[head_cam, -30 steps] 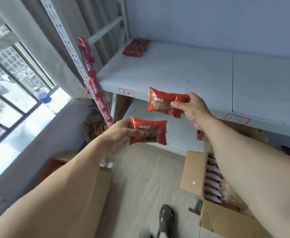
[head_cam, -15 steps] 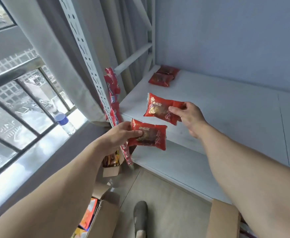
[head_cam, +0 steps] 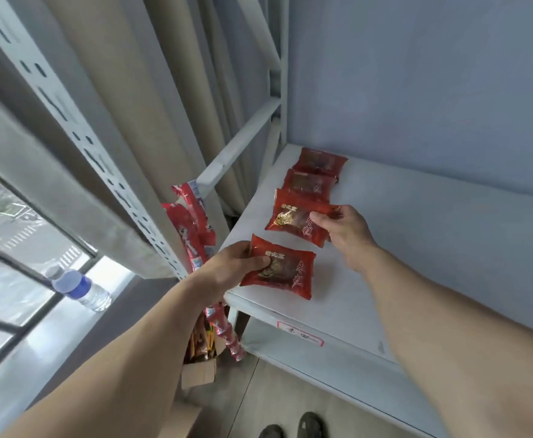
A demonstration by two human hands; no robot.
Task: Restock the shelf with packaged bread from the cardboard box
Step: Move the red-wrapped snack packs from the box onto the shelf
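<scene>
Left hand (head_cam: pixel 230 268), right hand (head_cam: pixel 345 230) each pinch bread packet over shelf (head_cam: pixel 417 248).

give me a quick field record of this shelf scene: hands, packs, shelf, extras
left hand: grips a red pack at the shelf's front corner
right hand: pinches a second pack, just in front of the row
row on shelf: two packs lying flat at the back left corner
shelf: white; label on its front edge
hanging strip: red sachets on the upright
bottle: on the window sill
</scene>
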